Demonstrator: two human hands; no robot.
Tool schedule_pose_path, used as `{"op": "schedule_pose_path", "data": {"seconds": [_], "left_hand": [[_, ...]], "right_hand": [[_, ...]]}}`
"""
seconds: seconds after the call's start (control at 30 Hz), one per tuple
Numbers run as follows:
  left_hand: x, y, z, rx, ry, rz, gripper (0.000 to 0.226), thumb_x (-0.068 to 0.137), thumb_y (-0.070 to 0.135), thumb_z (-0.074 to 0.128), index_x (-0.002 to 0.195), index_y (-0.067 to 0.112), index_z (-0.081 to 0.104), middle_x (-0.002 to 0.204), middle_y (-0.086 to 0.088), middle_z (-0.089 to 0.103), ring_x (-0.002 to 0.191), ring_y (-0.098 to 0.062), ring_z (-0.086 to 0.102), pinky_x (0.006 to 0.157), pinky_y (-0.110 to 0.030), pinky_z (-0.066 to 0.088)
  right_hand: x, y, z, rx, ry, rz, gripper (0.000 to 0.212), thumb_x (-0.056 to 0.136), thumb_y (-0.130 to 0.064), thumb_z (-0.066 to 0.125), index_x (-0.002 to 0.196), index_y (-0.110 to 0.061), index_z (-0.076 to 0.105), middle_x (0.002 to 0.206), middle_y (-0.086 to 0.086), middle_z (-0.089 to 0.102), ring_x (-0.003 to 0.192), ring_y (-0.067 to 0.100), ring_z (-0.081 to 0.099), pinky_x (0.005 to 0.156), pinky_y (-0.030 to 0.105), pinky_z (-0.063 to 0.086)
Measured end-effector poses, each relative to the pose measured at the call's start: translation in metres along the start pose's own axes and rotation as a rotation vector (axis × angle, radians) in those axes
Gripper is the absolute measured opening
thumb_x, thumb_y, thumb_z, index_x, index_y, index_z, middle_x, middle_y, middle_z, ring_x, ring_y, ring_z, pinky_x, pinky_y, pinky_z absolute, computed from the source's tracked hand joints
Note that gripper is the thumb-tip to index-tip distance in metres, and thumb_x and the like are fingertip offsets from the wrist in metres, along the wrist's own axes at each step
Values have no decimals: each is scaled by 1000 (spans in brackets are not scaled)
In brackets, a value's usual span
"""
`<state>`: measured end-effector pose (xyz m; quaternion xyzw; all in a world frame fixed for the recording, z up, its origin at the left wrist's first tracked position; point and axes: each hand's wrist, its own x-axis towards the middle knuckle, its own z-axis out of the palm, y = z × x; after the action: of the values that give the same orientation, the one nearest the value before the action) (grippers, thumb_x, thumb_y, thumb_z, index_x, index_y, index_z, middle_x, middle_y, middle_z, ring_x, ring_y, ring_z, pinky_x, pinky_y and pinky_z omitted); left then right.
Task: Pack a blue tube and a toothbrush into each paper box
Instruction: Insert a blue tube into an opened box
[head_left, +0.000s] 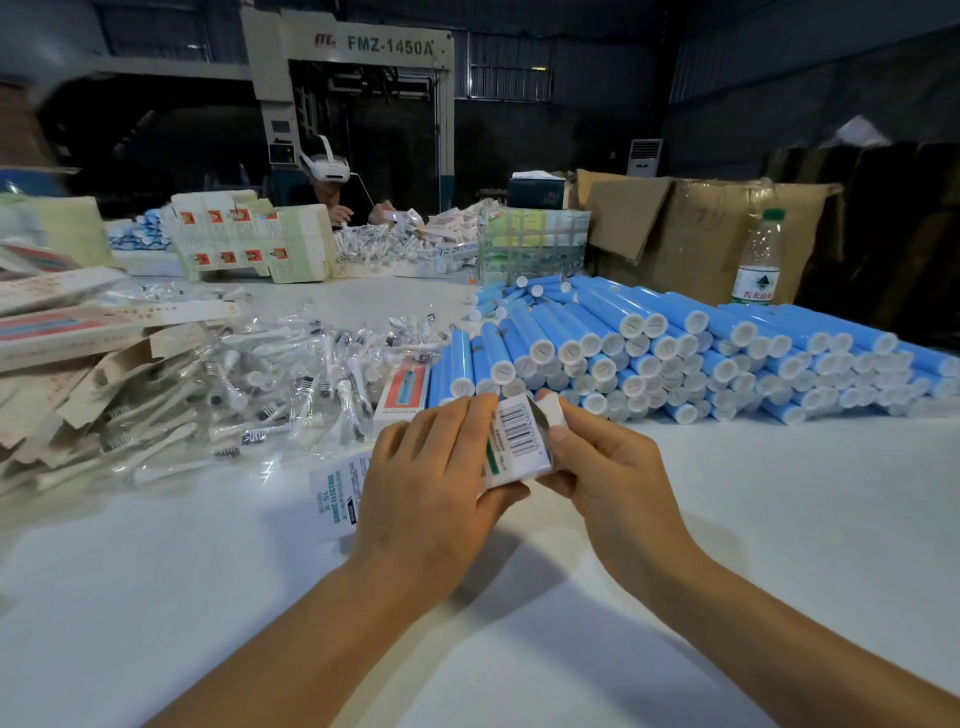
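Both hands hold one paper box above the white table.

Head view: the left hand (431, 483) wraps around the paper box (514, 441), and the right hand (597, 467) pinches its end flap. Behind lies a pile of blue tubes (675, 353); bagged toothbrushes (270, 395) lie left on the table (779, 493), beside flat boxes (62, 332).

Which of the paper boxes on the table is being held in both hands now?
The white box with the barcode, gripped between left hand and right hand; the others lie untouched.
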<state>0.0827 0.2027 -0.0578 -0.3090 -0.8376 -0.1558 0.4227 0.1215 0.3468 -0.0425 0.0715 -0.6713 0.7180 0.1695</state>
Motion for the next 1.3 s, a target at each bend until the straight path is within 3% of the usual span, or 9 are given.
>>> {"op": "schedule_pose_path", "data": {"seconds": [0.17, 0.33, 0.47, 0.57, 0.63, 0.7, 0.87, 1.13, 1.3], "left_hand": [[0, 2, 1, -1, -50, -22, 70, 64, 36, 83, 116, -4, 61, 106, -17, 66, 93, -35, 66, 76, -45, 51], [1, 6, 2, 22, -62, -27, 69, 65, 35, 85, 117, -5, 61, 106, -19, 66, 91, -35, 66, 73, -43, 51], [-1, 6, 2, 44, -55, -25, 70, 65, 35, 84, 117, -5, 60, 106, -20, 66, 90, -36, 65, 71, -43, 50], [-3, 5, 0, 73, -68, -38, 70, 65, 34, 84, 118, -5, 60, 107, -20, 66, 91, -37, 65, 72, -44, 50], [-3, 4, -1, 93, -92, -51, 70, 66, 34, 83, 120, -4, 59, 109, -20, 65, 94, -38, 64, 74, -44, 49], [-4, 4, -1, 109, -120, -60, 69, 68, 35, 83, 121, -3, 58, 110, -19, 65, 96, -37, 63, 75, -44, 48], [-4, 6, -1, 144, -130, -36, 69, 64, 34, 84, 117, -4, 60, 104, -19, 66, 89, -36, 64, 72, -43, 49], [-4, 7, 0, 140, -170, -74, 67, 65, 32, 84, 117, -4, 60, 105, -19, 66, 90, -37, 64, 72, -43, 48], [-1, 7, 0, 131, -183, -122, 68, 68, 33, 82, 121, -2, 58, 109, -19, 65, 96, -38, 63, 75, -45, 47]], "right_hand": [[3, 11, 3, -115, 90, 15, 32, 99, -14, 45, 122, -33, 59, 88, -17, 71, 89, 2, 66, 68, 16, 53], [3, 8, 7, -119, 106, 36, 40, 96, -2, 36, 107, -24, 67, 101, 1, 71, 98, 15, 65, 87, 34, 54], [3, 9, 7, -126, 104, 80, 42, 94, 1, 37, 130, -5, 57, 117, 13, 65, 110, 25, 61, 98, 42, 49], [4, 6, 2, -171, 101, 35, 37, 90, 1, 46, 116, -13, 68, 106, 8, 70, 96, 16, 65, 81, 30, 55], [4, 4, -1, -200, 127, 18, 26, 87, 0, 55, 96, -17, 73, 82, -5, 73, 67, 3, 62, 57, 16, 47], [5, 5, -3, -210, 173, 49, 15, 84, -3, 63, 75, -14, 69, 59, -10, 66, 53, 5, 53, 49, 16, 41], [6, 7, -5, -264, 210, 37, 23, 84, -5, 66, 64, -15, 63, 51, -6, 62, 48, 8, 50, 48, 23, 45], [4, 6, -4, -284, 154, -11, 25, 87, 1, 60, 72, -17, 67, 66, -4, 66, 51, 4, 54, 53, 19, 50], [4, 10, -5, -477, 210, -34, 16, 88, -17, 64, 73, -12, 65, 61, -7, 61, 50, 2, 52, 51, 17, 45]]}}
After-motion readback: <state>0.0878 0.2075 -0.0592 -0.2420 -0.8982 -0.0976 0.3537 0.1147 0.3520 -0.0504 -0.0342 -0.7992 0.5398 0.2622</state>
